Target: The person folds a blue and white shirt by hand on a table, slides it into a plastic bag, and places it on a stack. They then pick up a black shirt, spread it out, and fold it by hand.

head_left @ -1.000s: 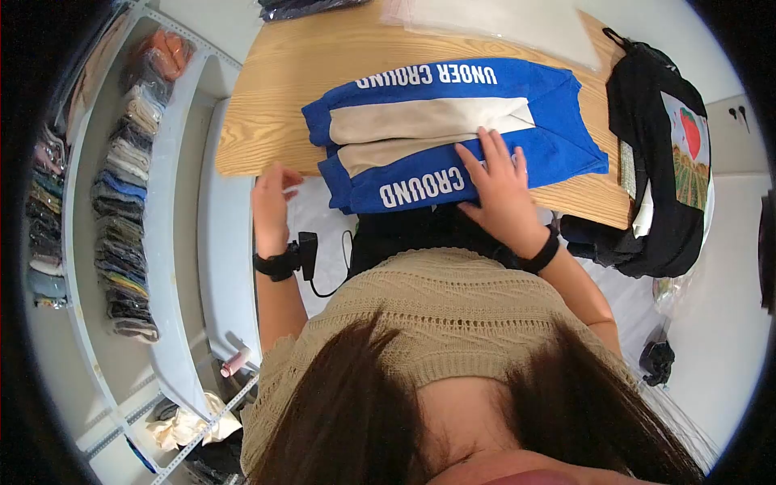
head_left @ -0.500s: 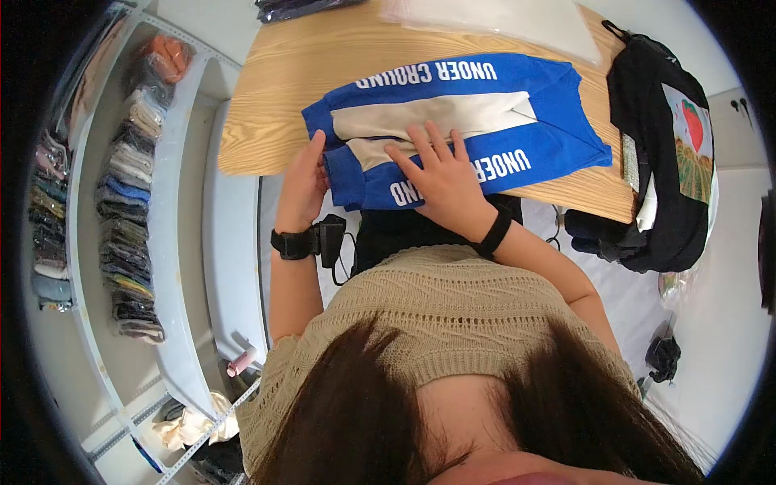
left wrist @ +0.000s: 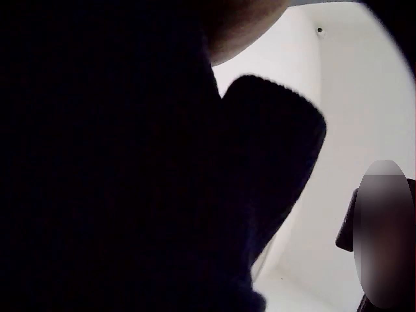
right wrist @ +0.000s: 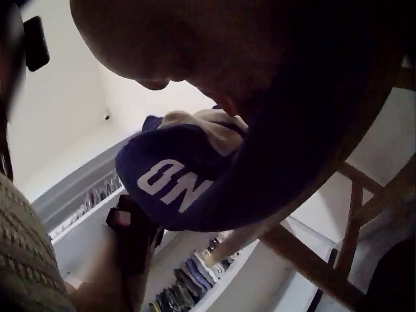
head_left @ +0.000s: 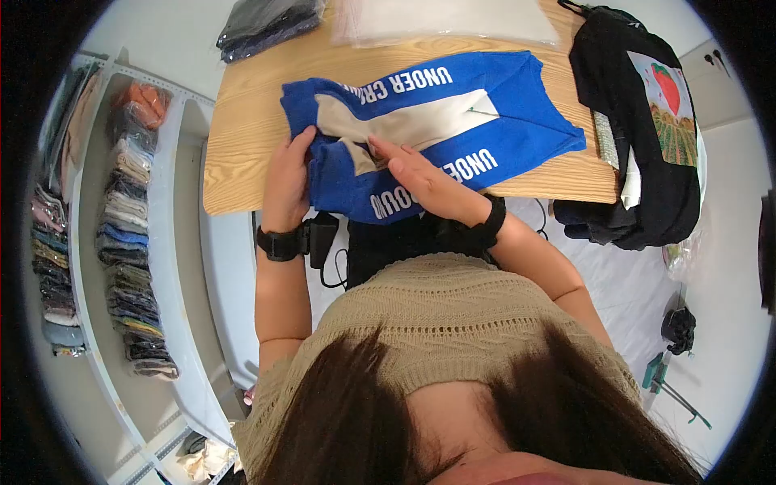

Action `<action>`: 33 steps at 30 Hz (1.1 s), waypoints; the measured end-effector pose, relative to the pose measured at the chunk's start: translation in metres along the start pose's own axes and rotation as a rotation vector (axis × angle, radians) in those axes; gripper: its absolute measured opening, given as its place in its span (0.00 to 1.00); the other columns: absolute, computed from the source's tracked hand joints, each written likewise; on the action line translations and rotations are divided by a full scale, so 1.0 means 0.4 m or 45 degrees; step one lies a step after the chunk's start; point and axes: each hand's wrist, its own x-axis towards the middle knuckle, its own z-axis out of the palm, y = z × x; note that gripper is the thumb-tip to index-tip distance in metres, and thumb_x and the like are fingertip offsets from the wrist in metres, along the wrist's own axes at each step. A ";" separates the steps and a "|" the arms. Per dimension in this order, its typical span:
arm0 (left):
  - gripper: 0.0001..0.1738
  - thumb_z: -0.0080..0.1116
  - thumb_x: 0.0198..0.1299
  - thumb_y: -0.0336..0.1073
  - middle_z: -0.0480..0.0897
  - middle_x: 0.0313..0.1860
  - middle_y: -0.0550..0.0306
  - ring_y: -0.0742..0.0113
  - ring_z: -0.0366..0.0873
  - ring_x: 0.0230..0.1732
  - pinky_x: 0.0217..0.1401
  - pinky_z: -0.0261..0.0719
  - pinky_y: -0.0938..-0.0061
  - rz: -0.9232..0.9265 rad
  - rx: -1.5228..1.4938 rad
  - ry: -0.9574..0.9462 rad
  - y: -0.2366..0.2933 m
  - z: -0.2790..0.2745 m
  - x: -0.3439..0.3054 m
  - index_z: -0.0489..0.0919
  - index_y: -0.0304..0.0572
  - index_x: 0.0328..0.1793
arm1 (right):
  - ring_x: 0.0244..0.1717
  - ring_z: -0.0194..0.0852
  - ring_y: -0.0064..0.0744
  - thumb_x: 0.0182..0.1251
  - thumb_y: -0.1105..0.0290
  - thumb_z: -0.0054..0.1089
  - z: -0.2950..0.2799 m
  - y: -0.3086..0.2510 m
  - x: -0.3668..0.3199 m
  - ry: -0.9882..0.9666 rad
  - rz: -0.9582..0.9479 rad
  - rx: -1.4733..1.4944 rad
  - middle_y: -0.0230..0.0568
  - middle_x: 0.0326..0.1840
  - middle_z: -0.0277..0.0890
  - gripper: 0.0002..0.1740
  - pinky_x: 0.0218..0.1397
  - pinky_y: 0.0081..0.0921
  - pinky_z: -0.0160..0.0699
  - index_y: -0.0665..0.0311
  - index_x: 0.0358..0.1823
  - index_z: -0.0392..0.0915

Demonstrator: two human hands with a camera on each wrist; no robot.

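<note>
A blue and cream sweater (head_left: pixel 517 121) with white "UNDER GROUND" lettering lies folded lengthwise on the wooden table. At its left end my left hand (head_left: pixel 287 182) grips the blue edge, thumb on top and the other fingers hidden beneath. My right hand (head_left: pixel 420 178) rests sideways across the near half, fingers extended over the cream strip, where the cloth bends up in a crease. Dark cloth of the sweater (left wrist: pixel 279 143) fills much of the left wrist view. In the right wrist view, the sweater's lettered end (right wrist: pixel 169 175) curls up beneath my shadowed right hand (right wrist: pixel 169 45).
Clear plastic bags (head_left: pixel 444 20) lie along the table's far edge, beside dark packed garments (head_left: pixel 267 28). A black garment with a strawberry picture (head_left: pixel 667 89) hangs over the right side. Shelves with bagged clothes (head_left: pixel 129 242) stand at the left.
My left hand has come to the sweater's left end and taken hold of it. My right hand has slid left and turned onto its side. The left end now bends upward.
</note>
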 end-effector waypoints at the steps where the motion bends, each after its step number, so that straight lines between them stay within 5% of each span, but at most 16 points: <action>1: 0.17 0.49 0.63 0.40 0.79 0.45 0.54 0.67 0.79 0.41 0.46 0.78 0.74 -0.042 0.047 -0.044 0.007 0.020 0.014 0.73 0.35 0.53 | 0.71 0.50 0.42 0.73 0.53 0.31 -0.006 0.015 -0.002 0.008 -0.002 -0.006 0.51 0.67 0.58 0.31 0.72 0.38 0.41 0.68 0.68 0.52; 3: 0.17 0.48 0.64 0.40 0.79 0.46 0.54 0.67 0.79 0.41 0.45 0.78 0.74 -0.085 0.097 -0.098 0.022 0.065 0.042 0.73 0.35 0.53 | 0.69 0.54 0.37 0.74 0.53 0.29 -0.018 0.036 -0.001 0.084 0.086 0.460 0.49 0.67 0.59 0.30 0.71 0.29 0.47 0.68 0.68 0.53; 4: 0.18 0.47 0.65 0.39 0.79 0.46 0.53 0.67 0.78 0.42 0.46 0.77 0.74 -0.196 0.100 -0.244 0.029 0.092 0.056 0.72 0.33 0.54 | 0.64 0.62 0.33 0.74 0.53 0.31 -0.025 0.032 0.007 0.162 0.301 1.162 0.46 0.65 0.62 0.29 0.67 0.23 0.56 0.66 0.66 0.57; 5: 0.19 0.46 0.66 0.39 0.79 0.46 0.53 0.67 0.77 0.43 0.48 0.76 0.74 -0.308 0.105 -0.391 0.030 0.116 0.063 0.71 0.32 0.56 | 0.59 0.66 0.34 0.73 0.50 0.33 -0.041 0.035 0.005 0.379 0.373 1.380 0.43 0.61 0.66 0.28 0.64 0.28 0.62 0.63 0.64 0.61; 6: 0.19 0.46 0.66 0.39 0.79 0.46 0.53 0.67 0.77 0.43 0.48 0.76 0.74 -0.306 0.108 -0.401 0.020 0.138 0.062 0.71 0.32 0.56 | 0.58 0.67 0.35 0.73 0.50 0.34 -0.062 0.051 -0.003 0.276 0.279 1.684 0.43 0.59 0.68 0.28 0.64 0.31 0.63 0.62 0.63 0.62; 9: 0.20 0.48 0.65 0.38 0.78 0.50 0.53 0.65 0.76 0.48 0.54 0.73 0.73 -0.103 -0.009 -0.666 -0.019 0.170 0.069 0.70 0.33 0.59 | 0.58 0.68 0.38 0.71 0.47 0.37 -0.102 0.081 -0.018 0.212 0.284 2.102 0.43 0.58 0.70 0.29 0.64 0.40 0.64 0.61 0.62 0.63; 11: 0.24 0.52 0.62 0.38 0.74 0.57 0.49 0.56 0.71 0.58 0.63 0.66 0.67 0.334 0.872 -0.689 -0.051 0.151 0.076 0.68 0.37 0.63 | 0.58 0.68 0.39 0.70 0.48 0.38 -0.109 0.084 -0.015 0.154 0.338 2.307 0.43 0.60 0.69 0.29 0.64 0.42 0.64 0.61 0.62 0.64; 12: 0.24 0.52 0.62 0.38 0.74 0.57 0.49 0.56 0.71 0.58 0.63 0.66 0.67 0.333 0.874 -0.693 -0.055 0.146 0.074 0.68 0.37 0.63 | 0.58 0.68 0.39 0.70 0.48 0.38 -0.110 0.089 -0.016 0.157 0.336 2.309 0.43 0.60 0.69 0.29 0.64 0.42 0.64 0.61 0.62 0.64; 14: 0.28 0.54 0.59 0.39 0.65 0.66 0.45 0.46 0.60 0.67 0.69 0.57 0.61 0.933 1.473 -0.881 -0.063 0.137 0.063 0.65 0.44 0.66 | 0.59 0.68 0.40 0.70 0.48 0.38 -0.111 0.105 -0.020 0.070 0.278 2.287 0.43 0.61 0.68 0.29 0.64 0.43 0.64 0.60 0.62 0.64; 18: 0.32 0.55 0.58 0.40 0.59 0.70 0.42 0.40 0.51 0.71 0.71 0.50 0.57 0.807 1.591 -0.899 -0.072 0.153 0.039 0.62 0.47 0.69 | 0.59 0.68 0.40 0.70 0.47 0.37 -0.140 0.061 -0.028 0.127 0.289 2.343 0.45 0.60 0.69 0.29 0.64 0.43 0.64 0.61 0.61 0.66; 20: 0.33 0.53 0.59 0.42 0.54 0.72 0.44 0.40 0.48 0.72 0.71 0.47 0.51 0.739 1.675 -0.870 -0.088 0.158 0.039 0.59 0.47 0.71 | 0.55 0.71 0.36 0.69 0.54 0.45 -0.182 -0.093 -0.030 0.525 0.807 1.826 0.43 0.55 0.73 0.24 0.60 0.39 0.69 0.61 0.59 0.67; 21: 0.33 0.53 0.59 0.42 0.54 0.72 0.44 0.40 0.48 0.72 0.71 0.47 0.51 0.743 1.670 -0.871 -0.094 0.162 0.038 0.59 0.47 0.71 | 0.55 0.71 0.36 0.69 0.54 0.45 -0.180 -0.106 -0.034 0.528 0.807 1.822 0.43 0.55 0.73 0.24 0.60 0.39 0.69 0.61 0.59 0.67; 23: 0.34 0.53 0.60 0.43 0.51 0.73 0.44 0.40 0.45 0.73 0.70 0.45 0.45 0.734 1.755 -0.815 -0.107 0.174 0.031 0.56 0.49 0.72 | 0.51 0.73 0.29 0.63 0.65 0.55 -0.178 -0.120 -0.047 0.537 0.780 1.080 0.39 0.49 0.75 0.22 0.52 0.30 0.74 0.63 0.58 0.68; 27: 0.36 0.51 0.60 0.50 0.51 0.73 0.47 0.40 0.44 0.73 0.68 0.44 0.39 0.756 1.730 -0.691 -0.119 0.199 0.021 0.55 0.52 0.72 | 0.39 0.72 0.19 0.50 0.84 0.54 -0.217 -0.076 -0.051 0.332 0.726 0.781 0.33 0.42 0.74 0.30 0.39 0.18 0.74 0.65 0.59 0.65; 33: 0.38 0.50 0.59 0.55 0.50 0.74 0.47 0.40 0.43 0.73 0.67 0.43 0.37 0.973 1.603 -0.786 -0.087 0.229 0.027 0.54 0.52 0.73 | 0.37 0.74 0.21 0.49 0.86 0.49 -0.276 -0.056 -0.109 0.386 0.576 1.086 0.34 0.39 0.75 0.31 0.40 0.18 0.75 0.64 0.60 0.65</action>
